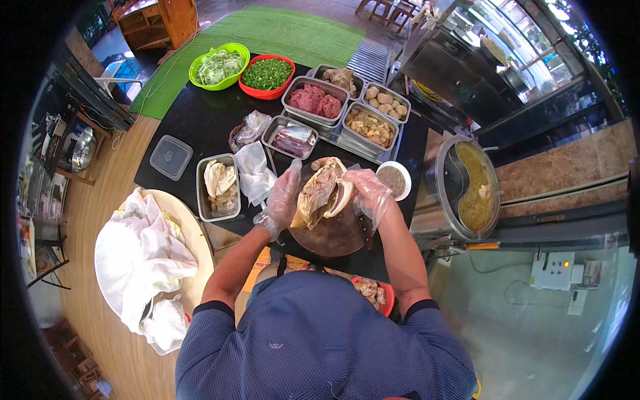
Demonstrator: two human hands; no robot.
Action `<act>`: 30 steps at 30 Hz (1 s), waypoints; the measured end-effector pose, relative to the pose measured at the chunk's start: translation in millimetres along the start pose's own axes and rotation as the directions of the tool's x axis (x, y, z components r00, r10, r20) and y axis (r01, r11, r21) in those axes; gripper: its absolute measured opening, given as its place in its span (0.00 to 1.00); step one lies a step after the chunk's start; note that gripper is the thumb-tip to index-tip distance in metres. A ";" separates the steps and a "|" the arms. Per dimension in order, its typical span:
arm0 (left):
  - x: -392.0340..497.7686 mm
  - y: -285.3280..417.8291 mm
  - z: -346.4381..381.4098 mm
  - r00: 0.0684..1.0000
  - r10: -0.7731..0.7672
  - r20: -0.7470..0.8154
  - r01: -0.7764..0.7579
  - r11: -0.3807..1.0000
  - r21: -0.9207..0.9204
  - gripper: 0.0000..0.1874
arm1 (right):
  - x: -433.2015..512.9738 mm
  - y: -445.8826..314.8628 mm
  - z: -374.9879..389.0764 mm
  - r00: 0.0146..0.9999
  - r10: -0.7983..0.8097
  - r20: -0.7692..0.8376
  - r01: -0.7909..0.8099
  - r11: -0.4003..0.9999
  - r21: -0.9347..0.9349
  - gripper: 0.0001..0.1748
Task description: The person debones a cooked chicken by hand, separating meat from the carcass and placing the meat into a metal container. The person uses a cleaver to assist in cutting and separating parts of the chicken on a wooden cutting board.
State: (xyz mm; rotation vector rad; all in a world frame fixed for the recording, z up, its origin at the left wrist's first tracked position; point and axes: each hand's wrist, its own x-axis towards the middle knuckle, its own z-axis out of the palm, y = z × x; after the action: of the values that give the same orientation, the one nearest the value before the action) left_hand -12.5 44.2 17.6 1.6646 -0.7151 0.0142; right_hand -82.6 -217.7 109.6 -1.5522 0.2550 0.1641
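Observation:
A piece of cooked poultry carcass [322,192], opened to show its hollow inside, is held above a round wooden chopping board [325,240]. My right hand [370,192], in a clear plastic glove, grips its right edge. Also gloved, my left hand [282,200] is at the carcass's left side with its fingers extended; whether it touches the meat I cannot tell. A dark-handled knife [366,232] lies at the board's right edge. To the left, a steel tray [200,200] contains pale poultry pieces [220,182], with crumpled white paper [255,170] beside it.
Steel trays of raw minced meat [315,101], meatballs [385,102] and dark meat [294,140] stand farther back. Bowls of chopped greens [267,75] and sliced onion [220,67] are behind. A white bowl of ground seasoning [392,181] sits near my right hand, a divided broth pot [472,187] beyond.

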 end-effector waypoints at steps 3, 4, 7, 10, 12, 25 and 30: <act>27.3 40.5 19.4 0.877 -0.420 0.232 0.447 0.538 -0.715 0.36 | 11.3 25.4 -7.2 0.994 -0.092 0.061 0.087 0.994 0.071 0.09; 29.5 39.4 16.1 0.892 -0.352 0.283 0.446 0.587 -0.676 0.35 | 8.4 11.7 4.2 0.995 0.096 0.038 -0.102 0.954 0.283 0.08; 37.0 88.8 22.7 0.963 -0.243 0.119 0.264 0.754 -0.601 0.33 | -2.0 -14.1 10.7 0.951 0.305 -0.057 -0.244 0.848 0.470 0.13; 42.9 110.0 27.0 0.944 -0.328 0.027 0.266 0.712 -0.650 0.29 | -17.2 -40.3 16.2 0.933 0.324 -0.160 -0.233 0.877 0.420 0.20; 48.2 95.3 31.1 0.912 -0.408 0.044 0.288 0.559 -0.778 0.27 | -27.1 -45.6 23.3 0.944 0.245 -0.220 -0.144 0.909 0.391 0.19; 67.5 95.5 37.3 0.890 -0.456 0.003 0.213 0.410 -0.887 0.24 | -37.5 -26.8 62.6 0.949 0.149 -0.278 -0.021 0.910 0.415 0.11; 72.0 87.3 39.1 0.886 -0.463 0.002 0.180 0.341 -0.923 0.20 | -29.0 -38.8 67.2 0.968 0.230 -0.100 -0.072 0.635 0.769 0.10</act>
State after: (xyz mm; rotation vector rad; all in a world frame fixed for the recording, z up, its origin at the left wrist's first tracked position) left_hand -8.9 -26.6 114.1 0.6413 -0.0603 -0.3888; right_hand -96.4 -149.6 154.7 -0.6817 0.5347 0.0238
